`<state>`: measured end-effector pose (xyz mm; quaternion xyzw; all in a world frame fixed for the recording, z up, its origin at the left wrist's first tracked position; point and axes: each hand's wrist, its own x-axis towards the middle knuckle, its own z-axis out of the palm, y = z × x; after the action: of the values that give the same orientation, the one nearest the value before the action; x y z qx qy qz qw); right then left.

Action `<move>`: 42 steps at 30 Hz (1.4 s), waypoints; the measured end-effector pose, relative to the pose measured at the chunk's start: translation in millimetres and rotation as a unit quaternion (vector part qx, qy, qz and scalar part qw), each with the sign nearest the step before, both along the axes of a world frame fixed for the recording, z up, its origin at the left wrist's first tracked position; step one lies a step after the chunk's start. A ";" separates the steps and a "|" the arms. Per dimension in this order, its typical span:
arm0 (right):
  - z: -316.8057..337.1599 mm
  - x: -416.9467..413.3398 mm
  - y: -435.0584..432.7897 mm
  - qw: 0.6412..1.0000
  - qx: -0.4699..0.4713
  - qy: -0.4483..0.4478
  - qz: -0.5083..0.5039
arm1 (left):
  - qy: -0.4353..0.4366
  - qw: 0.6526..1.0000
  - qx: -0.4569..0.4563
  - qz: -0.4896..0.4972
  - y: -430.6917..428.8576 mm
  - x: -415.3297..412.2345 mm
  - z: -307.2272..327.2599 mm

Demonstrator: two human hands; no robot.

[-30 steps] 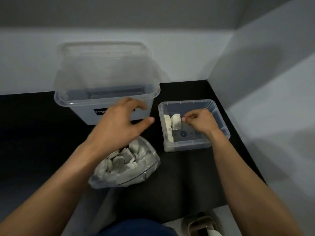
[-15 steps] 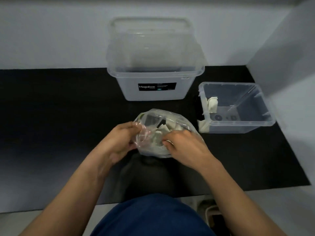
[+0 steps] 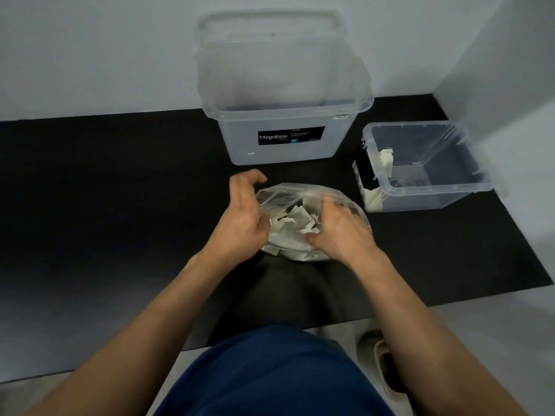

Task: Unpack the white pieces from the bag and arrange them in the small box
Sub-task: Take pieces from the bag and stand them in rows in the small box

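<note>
A clear plastic bag [image 3: 303, 192] lies on the black mat, its mouth open, with several white pieces [image 3: 295, 220] inside. My left hand [image 3: 243, 217] holds the bag's left edge. Its thumb is at the mouth and its fingers are raised and loosely curled. My right hand [image 3: 339, 232] reaches into the bag. The fingers curl down among the pieces, with the thumb against one, and the fingertips are hidden. The small clear box [image 3: 432, 190] stands to the right, with a few white pieces [image 3: 386, 160] upright along its left wall.
A large clear Megabox tub [image 3: 285, 115] stands behind the bag, against the white wall. The black mat [image 3: 105, 190] covers the surface. A white wall closes in on the right. My knee in dark cloth and a sandal [image 3: 381, 364] are below.
My right hand has left the small box and gone into the bag. My left hand has come down to the bag's edge. The view has shifted, so the boxes now sit further right.
</note>
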<state>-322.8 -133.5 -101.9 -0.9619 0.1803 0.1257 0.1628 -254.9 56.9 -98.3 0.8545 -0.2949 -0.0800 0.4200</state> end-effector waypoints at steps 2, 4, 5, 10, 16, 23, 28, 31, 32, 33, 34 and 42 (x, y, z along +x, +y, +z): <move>-4.0 1.8 3.8 1.000 -0.009 -0.015 -0.004 | -0.101 0.992 0.037 -0.069 6.7 3.7 -5.2; -6.6 2.1 7.2 0.999 -0.034 -0.029 -0.002 | -0.109 0.984 0.089 -0.107 12.8 4.8 -7.3; -7.0 2.2 8.5 0.998 -0.042 -0.036 -0.004 | -0.097 0.984 0.104 -0.110 15.3 5.3 -8.3; -5.8 4.6 12.6 0.995 -0.034 -0.093 -0.005 | -0.041 0.990 0.113 -0.073 16.1 12.5 -10.1; -6.6 12.8 14.4 0.992 -0.042 -0.116 0.015 | 0.030 0.981 0.150 -0.116 10.8 18.7 -4.4; -10.6 25.7 12.4 0.994 -0.067 -0.078 0.041 | 0.027 0.978 0.162 -0.130 1.8 25.2 -7.4; -11.0 32.3 12.5 0.990 -0.110 -0.055 0.073 | 0.033 0.978 0.159 -0.129 1.8 26.0 -7.8; -11.7 31.8 9.9 0.989 -0.105 -0.057 0.089 | 0.037 0.980 0.156 -0.116 2.4 27.0 -7.5; -12.5 31.6 8.0 0.988 -0.105 -0.050 0.103 | 0.038 0.980 0.156 -0.114 2.5 27.3 -7.8; -13.8 31.3 6.5 0.987 -0.109 -0.045 0.113 | 0.038 0.981 0.155 -0.113 2.2 27.3 -8.0; -16.0 31.1 5.2 0.985 -0.118 -0.047 0.121 | 0.037 0.981 0.155 -0.112 1.8 27.2 -8.3; -7.9 26.2 5.3 0.981 -0.079 -0.147 0.101 | 0.015 0.987 0.136 -0.083 1.8 25.6 -10.7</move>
<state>-296.6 -128.2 -109.9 -0.9929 0.0653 -0.0163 0.0978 -229.3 58.7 -108.9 0.8750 -0.3449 -0.1665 0.2960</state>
